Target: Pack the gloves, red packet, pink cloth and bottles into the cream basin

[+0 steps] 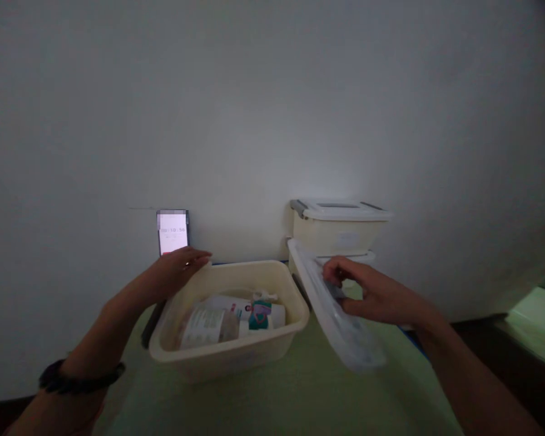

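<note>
A cream storage bin (229, 357) stands uncovered on the table. Inside it lie a clear plastic container with a white label (204, 327), a small teal and purple packet (260, 315) and other white items. My left hand (181, 274) is over the bin's back left corner, fingers stretched to the right and holding nothing; whether it touches the rim, I cannot tell. To the right of the bin, my right hand (367, 290) grips a translucent white lid (333, 321). The lid is tilted steeply on edge, its lower end slightly blurred.
Behind the lid, a lidded cream bin with grey latches (340, 233) is stacked on another bin. A lit phone (172, 230) stands upright against the wall (254, 121) at the back left. The pale green table (272, 399) extends toward me.
</note>
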Demonstrator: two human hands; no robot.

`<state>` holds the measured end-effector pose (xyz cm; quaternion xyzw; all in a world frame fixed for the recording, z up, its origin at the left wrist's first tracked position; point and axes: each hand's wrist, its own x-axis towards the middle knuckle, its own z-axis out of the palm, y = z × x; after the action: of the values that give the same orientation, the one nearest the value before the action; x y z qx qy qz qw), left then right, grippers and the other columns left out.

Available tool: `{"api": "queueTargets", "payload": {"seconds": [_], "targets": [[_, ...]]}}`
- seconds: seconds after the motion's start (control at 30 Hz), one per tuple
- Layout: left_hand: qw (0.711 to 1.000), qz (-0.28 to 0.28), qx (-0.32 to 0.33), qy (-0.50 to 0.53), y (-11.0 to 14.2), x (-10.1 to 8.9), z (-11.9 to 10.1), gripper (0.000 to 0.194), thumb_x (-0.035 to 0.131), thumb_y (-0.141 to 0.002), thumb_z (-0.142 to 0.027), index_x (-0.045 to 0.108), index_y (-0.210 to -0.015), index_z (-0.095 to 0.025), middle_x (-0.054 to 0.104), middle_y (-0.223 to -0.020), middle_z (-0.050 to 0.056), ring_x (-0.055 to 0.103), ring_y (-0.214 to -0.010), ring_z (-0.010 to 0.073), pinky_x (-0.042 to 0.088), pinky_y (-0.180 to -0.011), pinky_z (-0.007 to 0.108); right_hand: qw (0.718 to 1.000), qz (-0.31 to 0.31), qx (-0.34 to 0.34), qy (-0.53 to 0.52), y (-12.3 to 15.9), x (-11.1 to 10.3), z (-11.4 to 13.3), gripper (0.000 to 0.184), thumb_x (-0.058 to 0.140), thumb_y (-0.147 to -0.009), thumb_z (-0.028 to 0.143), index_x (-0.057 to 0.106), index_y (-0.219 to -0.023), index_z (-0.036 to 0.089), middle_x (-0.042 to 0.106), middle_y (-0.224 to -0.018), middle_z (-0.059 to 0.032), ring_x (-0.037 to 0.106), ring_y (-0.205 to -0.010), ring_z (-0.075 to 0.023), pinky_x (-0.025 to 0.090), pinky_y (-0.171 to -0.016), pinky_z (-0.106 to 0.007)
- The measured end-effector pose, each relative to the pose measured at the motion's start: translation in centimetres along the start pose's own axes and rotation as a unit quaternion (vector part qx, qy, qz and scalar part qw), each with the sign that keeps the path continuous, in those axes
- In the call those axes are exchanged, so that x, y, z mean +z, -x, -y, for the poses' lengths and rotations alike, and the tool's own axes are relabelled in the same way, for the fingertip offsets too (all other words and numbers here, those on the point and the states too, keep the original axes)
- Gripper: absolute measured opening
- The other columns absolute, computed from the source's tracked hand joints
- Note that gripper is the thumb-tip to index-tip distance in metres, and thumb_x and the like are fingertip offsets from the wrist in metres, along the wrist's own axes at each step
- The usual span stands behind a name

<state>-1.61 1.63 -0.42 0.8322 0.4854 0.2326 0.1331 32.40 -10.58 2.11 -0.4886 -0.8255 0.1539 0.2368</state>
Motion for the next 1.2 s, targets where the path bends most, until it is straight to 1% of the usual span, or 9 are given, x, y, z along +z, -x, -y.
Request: {"api": "queueTargets", "payload": {"seconds": [0.1, 0.17, 0.23, 0.47, 0.57, 0.77, 0.93, 1.1, 1.2], "targets": [[0.977, -0.004, 0.032, 0.211, 1.3, -1.0, -2.4, 0.058, 0.03, -0.088, -0.055, 0.056, -0.119, -0.014, 0.069, -0.093, 0.012, 0.063, -0.088, 0.024, 0.047, -0.085, 0.039, 0.997, -0.04, -0.055, -0.023, -2.9, 0.7, 3.0, 0.03, 0.053, -0.064, 0.006, 0.048, -0.091, 0.02, 0.054, -0.085, -0.0009, 0.05, -0.08, -0.0145, 0.041, -0.073, -0.026], [0.929, 0.041, 0.042, 0.366, 2.3, -1.6, -3.8, 0.063, 0.023, -0.089, -0.059, 0.044, -0.13, -0.016, 0.069, -0.082, 0.01, 0.064, -0.074, 0.0216, 0.051, -0.072, 0.037, 0.997, -0.037, -0.069, -0.014, -4.7, 1.1, 4.7, 0.031, 0.054, -0.064, 0.007, 0.051, -0.093, 0.02, 0.058, -0.09, -0.0021, 0.052, -0.081, -0.0149, 0.042, -0.073, -0.027], [0.898, 0.066, 0.021, 0.434, 2.9, -2.0, -4.7, 0.066, 0.022, -0.088, -0.062, 0.038, -0.134, -0.018, 0.069, -0.077, 0.008, 0.064, -0.068, 0.0209, 0.052, -0.064, 0.035, 0.996, -0.024, -0.081, 0.012, -6.0, 1.7, 5.9, 0.031, 0.055, -0.064, 0.008, 0.055, -0.093, 0.02, 0.06, -0.091, -0.002, 0.054, -0.08, -0.0149, 0.043, -0.073, -0.028], [0.905, 0.026, -0.092, 0.414, 2.6, -1.6, -5.1, 0.073, 0.066, -0.074, -0.037, 0.032, -0.137, -0.024, 0.068, -0.078, 0.001, 0.063, -0.062, 0.0166, 0.051, -0.053, 0.026, 0.991, -0.025, -0.12, 0.045, -7.7, 4.7, 6.7, 0.032, 0.053, -0.065, 0.005, 0.057, -0.094, 0.019, 0.06, -0.094, -0.0029, 0.053, -0.09, -0.0163, 0.043, -0.081, -0.03], [0.884, 0.019, -0.097, 0.457, 2.3, -1.9, -4.3, 0.068, 0.066, -0.072, -0.03, 0.037, -0.134, -0.024, 0.068, -0.083, 0.002, 0.064, -0.062, 0.0158, 0.052, -0.054, 0.025, 0.99, -0.057, -0.125, 0.035, -7.8, 5.0, 6.0, 0.027, 0.054, -0.073, 0.01, 0.056, -0.097, 0.02, 0.06, -0.1, -0.0027, 0.053, -0.096, -0.0155, 0.042, -0.088, -0.029], [0.869, -0.08, -0.128, 0.471, 2.4, -3.3, -2.0, 0.057, 0.056, -0.076, -0.025, 0.044, -0.131, -0.023, 0.07, -0.085, 0.003, 0.065, -0.062, 0.0159, 0.055, -0.064, 0.028, 0.979, -0.169, -0.089, 0.069, -7.4, 4.5, 4.0, 0.025, 0.05, -0.087, 0.035, 0.055, -0.107, 0.023, 0.054, -0.121, -0.0081, 0.048, -0.116, -0.0219, 0.036, -0.102, -0.042], [0.853, -0.067, -0.121, 0.503, 2.3, -3.0, -1.5, 0.058, 0.056, -0.077, -0.026, 0.041, -0.134, -0.023, 0.069, -0.095, 0.005, 0.066, -0.069, 0.0174, 0.055, -0.064, 0.028, 0.968, -0.229, -0.074, 0.077, -6.9, 4.3, 4.0, 0.03, 0.049, -0.087, 0.037, 0.053, -0.114, 0.026, 0.045, -0.136, -0.0084, 0.037, -0.129, -0.0261, 0.028, -0.107, -0.051], [0.855, -0.09, -0.136, 0.492, 2.2, -2.9, -1.4, 0.052, 0.051, -0.083, -0.033, 0.043, -0.133, -0.023, 0.068, -0.097, 0.005, 0.064, -0.066, 0.0153, 0.053, -0.055, 0.023, 0.985, -0.169, -0.024, 0.02, -7.2, 4.1, 2.9, 0.044, 0.051, -0.084, 0.044, 0.047, -0.125, 0.027, 0.027, -0.149, -0.0057, 0.019, -0.138, -0.0272, 0.018, -0.11, -0.053], [0.869, -0.093, -0.144, 0.464, 2.0, -2.9, -1.5, 0.052, 0.049, -0.084, -0.037, 0.043, -0.133, -0.021, 0.068, -0.101, 0.006, 0.065, -0.07, 0.0166, 0.052, -0.056, 0.023, 0.983, -0.167, 0.004, -0.083, -7.7, 4.1, 2.0, 0.05, 0.049, -0.086, 0.043, 0.038, -0.132, 0.025, 0.032, -0.146, -0.0081, 0.03, -0.134, -0.0254, 0.026, -0.108, -0.049]]}}
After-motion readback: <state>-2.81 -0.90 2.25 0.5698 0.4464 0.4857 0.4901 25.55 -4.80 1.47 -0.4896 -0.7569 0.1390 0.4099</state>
